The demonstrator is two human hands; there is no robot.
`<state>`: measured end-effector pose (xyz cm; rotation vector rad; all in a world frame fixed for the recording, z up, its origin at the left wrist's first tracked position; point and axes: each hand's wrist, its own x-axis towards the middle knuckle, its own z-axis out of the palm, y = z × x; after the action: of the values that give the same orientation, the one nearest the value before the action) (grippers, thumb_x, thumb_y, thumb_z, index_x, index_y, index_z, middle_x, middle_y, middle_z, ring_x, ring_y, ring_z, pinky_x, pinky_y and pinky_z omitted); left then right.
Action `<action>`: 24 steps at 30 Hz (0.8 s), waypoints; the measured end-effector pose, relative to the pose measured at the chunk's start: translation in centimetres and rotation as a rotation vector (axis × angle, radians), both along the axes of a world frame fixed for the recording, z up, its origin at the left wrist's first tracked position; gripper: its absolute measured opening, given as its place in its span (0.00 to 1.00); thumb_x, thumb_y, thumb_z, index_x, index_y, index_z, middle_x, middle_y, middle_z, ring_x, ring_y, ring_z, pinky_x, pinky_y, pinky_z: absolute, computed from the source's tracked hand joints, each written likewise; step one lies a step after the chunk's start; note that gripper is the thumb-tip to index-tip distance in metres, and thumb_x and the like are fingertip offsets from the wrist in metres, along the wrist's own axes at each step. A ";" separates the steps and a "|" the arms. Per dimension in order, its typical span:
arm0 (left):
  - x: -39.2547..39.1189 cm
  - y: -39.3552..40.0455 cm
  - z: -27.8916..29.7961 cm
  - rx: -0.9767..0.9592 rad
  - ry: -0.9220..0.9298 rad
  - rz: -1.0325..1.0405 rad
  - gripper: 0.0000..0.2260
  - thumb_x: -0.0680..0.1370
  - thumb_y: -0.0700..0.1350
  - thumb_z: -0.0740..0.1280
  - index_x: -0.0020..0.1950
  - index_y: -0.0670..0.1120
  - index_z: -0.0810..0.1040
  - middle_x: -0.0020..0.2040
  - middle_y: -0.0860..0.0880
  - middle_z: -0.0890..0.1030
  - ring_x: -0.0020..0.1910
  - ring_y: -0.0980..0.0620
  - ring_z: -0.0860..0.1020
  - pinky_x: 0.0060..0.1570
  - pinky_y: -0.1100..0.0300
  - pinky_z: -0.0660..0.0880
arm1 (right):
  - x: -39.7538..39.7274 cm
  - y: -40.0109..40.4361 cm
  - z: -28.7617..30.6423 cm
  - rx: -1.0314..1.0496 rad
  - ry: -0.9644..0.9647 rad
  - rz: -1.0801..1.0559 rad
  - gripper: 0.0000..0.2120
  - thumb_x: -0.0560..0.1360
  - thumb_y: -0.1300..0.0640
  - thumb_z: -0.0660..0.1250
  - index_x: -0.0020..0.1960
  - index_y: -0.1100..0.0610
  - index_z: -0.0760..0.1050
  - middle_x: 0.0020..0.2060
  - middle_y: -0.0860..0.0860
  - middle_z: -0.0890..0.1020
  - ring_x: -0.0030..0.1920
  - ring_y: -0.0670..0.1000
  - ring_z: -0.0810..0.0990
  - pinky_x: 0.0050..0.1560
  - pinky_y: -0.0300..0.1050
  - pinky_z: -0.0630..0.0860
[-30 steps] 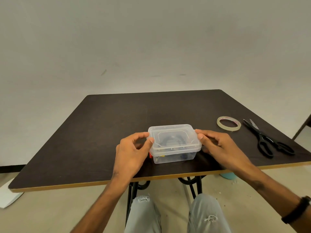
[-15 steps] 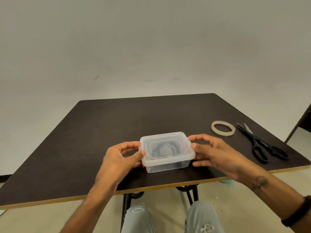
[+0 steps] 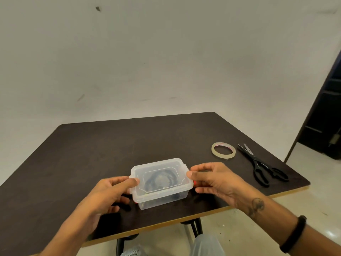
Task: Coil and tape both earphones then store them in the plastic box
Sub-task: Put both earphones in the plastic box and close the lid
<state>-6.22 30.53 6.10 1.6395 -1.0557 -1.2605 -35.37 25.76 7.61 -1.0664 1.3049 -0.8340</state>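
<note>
A closed grip is kept by the left hand (image 3: 108, 193) and right hand (image 3: 214, 179) on the short ends of the lidded clear plastic box (image 3: 160, 182), its long axis lying left-right on the dark table (image 3: 92, 154).

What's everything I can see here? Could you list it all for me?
box: one, clear plastic, lid on, near table edge, between the hands
cord: dark coil, inside the box
tape: one roll, clear, right of box
scissors: one pair, black, right of the tape
table: one, dark brown
wristband: one, black, right wrist
left hand: grips box's left end
right hand: grips box's right end
</note>
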 end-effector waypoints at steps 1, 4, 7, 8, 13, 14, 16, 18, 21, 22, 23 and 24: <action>-0.1 0.0 0.0 -0.005 0.000 0.019 0.11 0.75 0.54 0.77 0.53 0.49 0.88 0.44 0.45 0.89 0.39 0.51 0.80 0.36 0.59 0.72 | 0.1 0.1 0.1 -0.024 0.021 -0.023 0.17 0.70 0.61 0.82 0.57 0.61 0.83 0.47 0.59 0.89 0.44 0.54 0.86 0.47 0.48 0.85; -0.6 0.4 -0.1 -0.096 -0.003 0.143 0.12 0.71 0.53 0.80 0.50 0.48 0.88 0.39 0.48 0.88 0.40 0.50 0.81 0.38 0.57 0.77 | 0.8 0.3 0.3 -0.112 0.132 -0.086 0.14 0.71 0.61 0.81 0.54 0.59 0.84 0.43 0.56 0.89 0.39 0.52 0.86 0.43 0.45 0.85; -1.8 0.9 -0.4 -0.206 -0.137 0.286 0.12 0.70 0.55 0.80 0.51 0.53 0.87 0.39 0.54 0.88 0.38 0.52 0.86 0.44 0.52 0.84 | 1.7 0.8 0.1 -0.200 0.255 -0.108 0.07 0.73 0.58 0.79 0.51 0.55 0.85 0.40 0.51 0.89 0.37 0.51 0.86 0.46 0.48 0.87; -2.4 1.2 -0.4 -0.235 -0.184 0.323 0.13 0.70 0.58 0.79 0.52 0.55 0.87 0.39 0.57 0.87 0.37 0.54 0.86 0.45 0.51 0.85 | 1.8 1.0 0.0 -0.223 0.281 -0.114 0.06 0.74 0.57 0.79 0.50 0.54 0.85 0.40 0.50 0.89 0.37 0.51 0.87 0.47 0.49 0.87; -5.2 2.4 -1.1 -0.385 -0.342 0.354 0.23 0.77 0.57 0.73 0.70 0.52 0.80 0.57 0.54 0.86 0.51 0.55 0.84 0.47 0.66 0.78 | 2.3 1.8 -0.6 -0.378 0.409 -0.126 0.04 0.77 0.53 0.76 0.51 0.47 0.84 0.41 0.46 0.87 0.37 0.48 0.87 0.45 0.47 0.86; -5.6 2.4 -1.5 -0.412 -0.379 0.352 0.23 0.78 0.56 0.72 0.72 0.52 0.78 0.58 0.53 0.85 0.53 0.55 0.83 0.49 0.64 0.79 | 2.4 1.8 -0.9 -0.438 0.461 -0.121 0.05 0.77 0.52 0.75 0.53 0.46 0.84 0.41 0.45 0.86 0.39 0.47 0.86 0.46 0.47 0.86; -6.3 2.4 -2.1 -0.472 -0.476 0.354 0.22 0.80 0.57 0.68 0.73 0.51 0.78 0.55 0.53 0.83 0.52 0.54 0.81 0.54 0.56 0.82 | 2.7 2.0 -1.4 -0.562 0.598 -0.127 0.09 0.78 0.52 0.74 0.58 0.46 0.84 0.45 0.42 0.82 0.42 0.46 0.83 0.48 0.43 0.83; -6.3 2.0 -2.6 -0.502 -0.550 0.376 0.21 0.81 0.57 0.65 0.70 0.50 0.80 0.48 0.54 0.80 0.47 0.54 0.80 0.52 0.52 0.82 | 3.1 1.8 -1.5 -0.650 0.690 -0.111 0.12 0.79 0.51 0.73 0.62 0.48 0.83 0.48 0.41 0.77 0.44 0.44 0.80 0.46 0.37 0.79; -5.3 0.7 -2.3 -0.563 -0.632 0.380 0.17 0.82 0.55 0.65 0.64 0.47 0.82 0.42 0.53 0.75 0.40 0.54 0.77 0.43 0.60 0.77 | 3.7 0.4 -1.2 -0.612 0.610 -0.035 0.15 0.79 0.52 0.73 0.65 0.48 0.81 0.50 0.42 0.80 0.45 0.44 0.83 0.46 0.37 0.81; -4.8 0.0 -1.9 -0.577 -0.676 0.350 0.14 0.83 0.55 0.65 0.59 0.48 0.82 0.41 0.53 0.74 0.39 0.55 0.75 0.40 0.67 0.72 | 4.0 -0.6 -1.0 -0.578 0.529 -0.019 0.14 0.79 0.52 0.73 0.64 0.47 0.81 0.49 0.42 0.83 0.45 0.46 0.85 0.49 0.44 0.84; -4.2 -0.7 -1.4 -0.585 -0.705 0.309 0.12 0.83 0.56 0.64 0.55 0.49 0.81 0.41 0.54 0.73 0.39 0.55 0.74 0.37 0.68 0.69 | 4.3 -1.6 -0.8 -0.550 0.437 -0.021 0.13 0.78 0.53 0.73 0.63 0.46 0.82 0.46 0.44 0.86 0.44 0.47 0.87 0.50 0.51 0.86; -3.5 -1.8 -0.6 -0.592 -0.713 0.273 0.11 0.83 0.57 0.64 0.51 0.51 0.78 0.41 0.54 0.73 0.39 0.56 0.74 0.36 0.69 0.67 | 4.8 -3.0 -0.4 -0.543 0.360 -0.037 0.12 0.78 0.53 0.73 0.60 0.46 0.83 0.45 0.45 0.88 0.44 0.47 0.88 0.51 0.55 0.86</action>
<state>-9.76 28.75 5.49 1.6881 -1.3853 -0.1180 -30.60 22.77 7.24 -1.6852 1.4329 -1.0944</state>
